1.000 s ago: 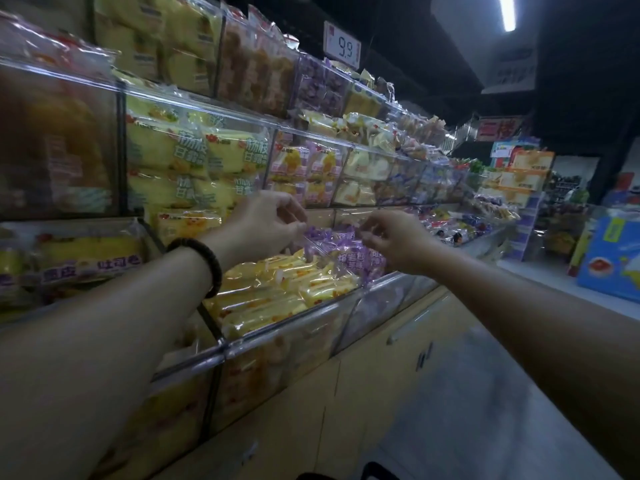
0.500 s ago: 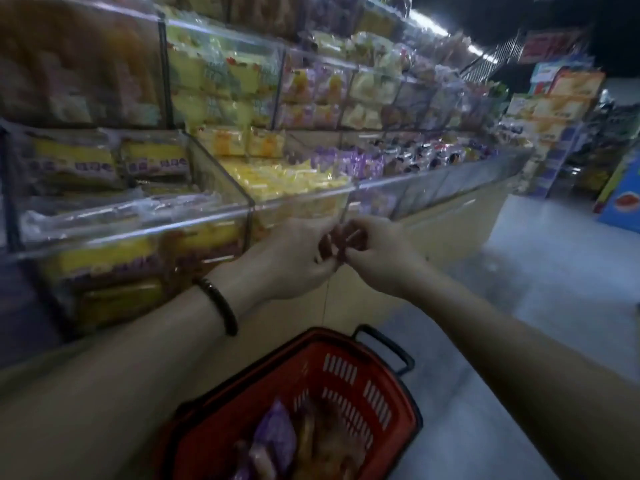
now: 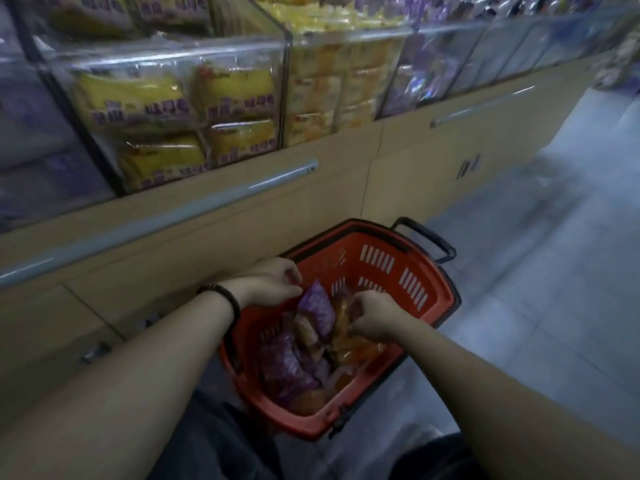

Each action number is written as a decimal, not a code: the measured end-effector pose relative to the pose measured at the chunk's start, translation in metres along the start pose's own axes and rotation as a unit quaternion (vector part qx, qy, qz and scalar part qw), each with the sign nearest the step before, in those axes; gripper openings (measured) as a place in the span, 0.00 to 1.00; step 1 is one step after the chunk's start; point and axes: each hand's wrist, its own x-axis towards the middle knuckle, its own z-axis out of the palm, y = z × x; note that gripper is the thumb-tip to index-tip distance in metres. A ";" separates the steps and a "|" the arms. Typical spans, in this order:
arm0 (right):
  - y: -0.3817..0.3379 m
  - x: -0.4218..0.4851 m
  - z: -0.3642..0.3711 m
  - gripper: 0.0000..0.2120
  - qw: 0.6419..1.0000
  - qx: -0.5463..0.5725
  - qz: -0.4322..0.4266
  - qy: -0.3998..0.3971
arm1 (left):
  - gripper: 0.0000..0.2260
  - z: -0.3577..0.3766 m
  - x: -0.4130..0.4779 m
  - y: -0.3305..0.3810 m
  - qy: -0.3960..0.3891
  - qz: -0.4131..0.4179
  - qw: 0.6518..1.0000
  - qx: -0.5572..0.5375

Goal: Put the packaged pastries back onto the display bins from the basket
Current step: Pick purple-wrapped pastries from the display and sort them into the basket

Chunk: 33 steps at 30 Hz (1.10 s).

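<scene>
A red plastic basket [image 3: 426,289] with black handles stands on the floor in front of me, holding several packaged pastries, purple and orange-brown. My left hand [image 3: 268,282] is over the basket's left rim and pinches the top corner of a purple pastry pack [image 3: 317,306] that stands upright. My right hand [image 3: 372,315] reaches into the basket with curled fingers and grips an orange-brown pastry pack [image 3: 341,329]. Clear display bins [image 3: 173,53] above hold yellow and purple packs.
A beige cabinet [image 3: 311,188] with long metal handles runs beneath the bins, just behind the basket. Grey tiled floor [image 3: 536,271] stretches to the right. More purple packs [image 3: 284,368] fill the basket's near left side. My dark trousers show at the bottom.
Both hands have dropped from the purple bin at shelf height down into the basket. My view has tilted down from the shelves to the floor. Each hand now holds a pack.
</scene>
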 end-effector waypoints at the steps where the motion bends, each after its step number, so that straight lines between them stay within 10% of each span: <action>1: 0.001 0.009 0.010 0.12 1.000 -0.021 0.008 -0.020 | 0.07 0.002 0.003 -0.006 -0.019 -0.010 1.000 0.007; 11: -0.039 0.063 0.126 0.41 0.994 -0.029 0.013 -0.108 | 0.05 0.013 0.024 -0.031 -0.077 -0.088 0.992 -0.047; 24: -0.071 0.069 0.092 0.19 0.998 0.022 -0.042 -0.038 | 0.14 0.009 0.014 -0.037 -0.086 -0.174 0.972 -0.132; 30: -0.056 0.040 0.028 0.14 0.987 0.079 -0.077 0.119 | 0.44 -0.001 -0.004 -0.033 -0.144 -0.321 0.859 -0.373; 33: -0.050 0.031 0.031 0.17 0.969 0.027 -0.163 0.183 | 0.36 -0.006 -0.002 -0.030 -0.141 -0.301 0.811 -0.482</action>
